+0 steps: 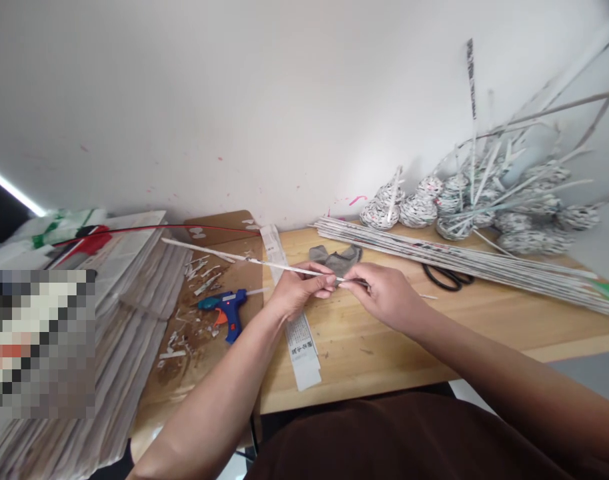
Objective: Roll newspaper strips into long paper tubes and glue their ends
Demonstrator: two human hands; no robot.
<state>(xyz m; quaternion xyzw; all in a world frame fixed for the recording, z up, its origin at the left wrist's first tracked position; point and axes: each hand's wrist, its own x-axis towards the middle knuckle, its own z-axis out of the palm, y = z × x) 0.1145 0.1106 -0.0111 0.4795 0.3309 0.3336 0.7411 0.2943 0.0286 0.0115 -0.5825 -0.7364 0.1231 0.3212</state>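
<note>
A thin rolled newspaper stick [244,259] slants across the middle of the view, its far end pointing left over the brown board. My left hand [304,288] is closed around it near its right end. My right hand [379,293] pinches the tip of the same stick with thumb and fingers, close beside the left. Below my left forearm and hand lies a flat newspaper strip [303,353] on the wooden table. Just behind the hands is a crumpled grey cloth [337,258].
A blue glue gun [229,313] lies among paper scraps on the brown board [219,227]. Stacked newspapers [149,320] fill the left. A bundle of paper sticks [434,256] crosses the right side, over black-handled scissors [447,280]. Woven paper shapes [419,208] stand along the wall.
</note>
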